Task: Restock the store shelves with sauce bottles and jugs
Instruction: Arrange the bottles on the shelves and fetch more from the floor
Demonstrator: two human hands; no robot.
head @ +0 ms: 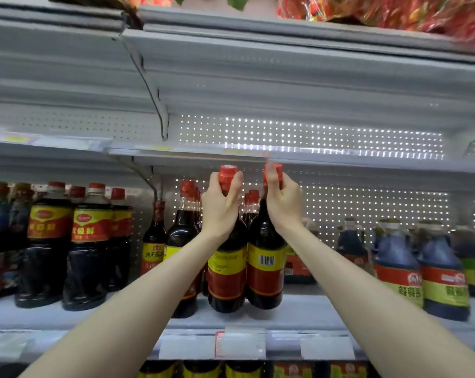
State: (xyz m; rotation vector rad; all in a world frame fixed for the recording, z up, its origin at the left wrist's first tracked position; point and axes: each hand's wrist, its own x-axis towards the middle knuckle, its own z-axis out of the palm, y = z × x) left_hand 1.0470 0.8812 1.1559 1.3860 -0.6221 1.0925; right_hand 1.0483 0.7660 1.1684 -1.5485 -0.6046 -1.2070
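The left bottle (226,271) and the right bottle (265,268) stand side by side at the front of the shelf (299,312), close enough to touch. Both are dark, with red caps and yellow and red labels. The right one shows a bar code. Both lean a little. Their bottoms are right at the shelf, but I cannot tell if they rest on it or hang just above it. The left hand (221,205) holds the left bottle by its neck, with fingers and thumb curled tight just under the cap. The right hand (282,200) holds the right bottle the same way, and its fingers cover part of the cap. More bottles (186,222) of the same kind stand just behind and to the left. Farther left are big bottles (90,241) with red and yellow labels. To the right, well apart, are jugs (397,268) with handles and red and green labels. White tags (240,342) hang on the shelf's front edge. Behind it all is a wall (367,205) full of little holes with light coming through. At the very top, red packs (394,12) look blurry.
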